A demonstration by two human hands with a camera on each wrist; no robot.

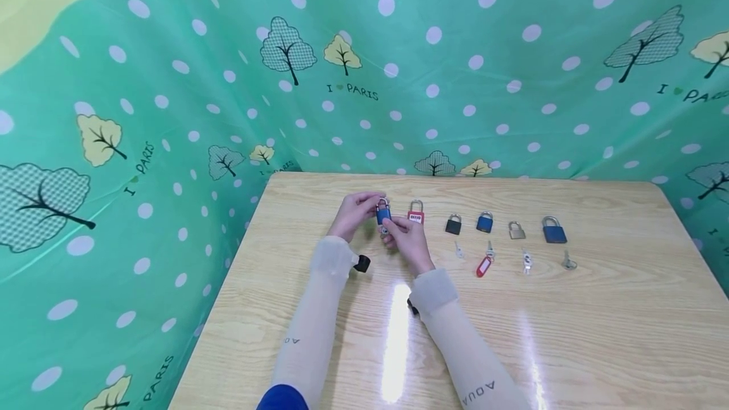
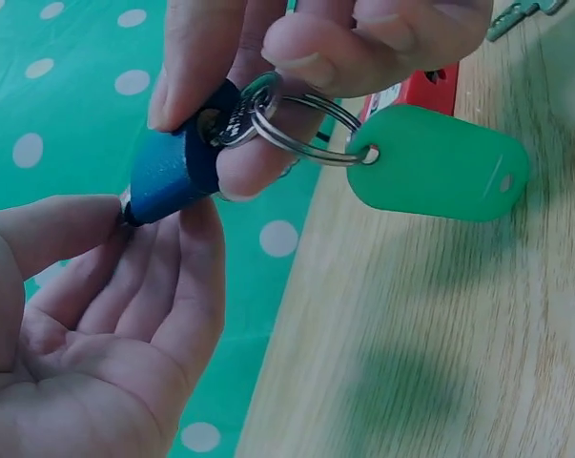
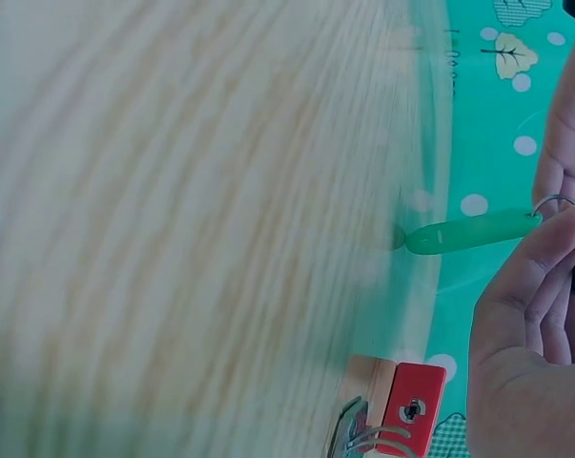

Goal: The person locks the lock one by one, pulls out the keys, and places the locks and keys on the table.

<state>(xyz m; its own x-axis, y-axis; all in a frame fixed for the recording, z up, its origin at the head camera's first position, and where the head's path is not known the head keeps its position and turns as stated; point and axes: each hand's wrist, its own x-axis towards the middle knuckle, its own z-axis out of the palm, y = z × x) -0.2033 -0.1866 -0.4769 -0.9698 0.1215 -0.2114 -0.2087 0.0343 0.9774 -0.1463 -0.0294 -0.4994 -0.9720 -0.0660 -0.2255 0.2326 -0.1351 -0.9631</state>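
Observation:
A small blue padlock [image 1: 383, 214] is held up between both hands over the left part of the table. My left hand [image 1: 353, 212] pinches it at its shackle end, thumb against fingers. From the right, my right hand [image 1: 409, 240] grips the padlock's keyhole end with thumb and fingers. A key [image 2: 247, 113] sits at the keyhole face, and a metal ring joins it to a green tag [image 2: 440, 162] that hangs over the wood. Just right of the hands lies a red padlock [image 1: 416, 215], partly covered by the right hand in the head view.
Rightward in a row lie a black padlock [image 1: 453, 226], a blue padlock [image 1: 485, 223], a silver padlock [image 1: 516, 231] and a larger blue padlock [image 1: 554, 233]. Several keys lie nearer, one with a red tag [image 1: 484, 266]. A green curtain [image 1: 364, 125] borders the table [image 1: 626, 309].

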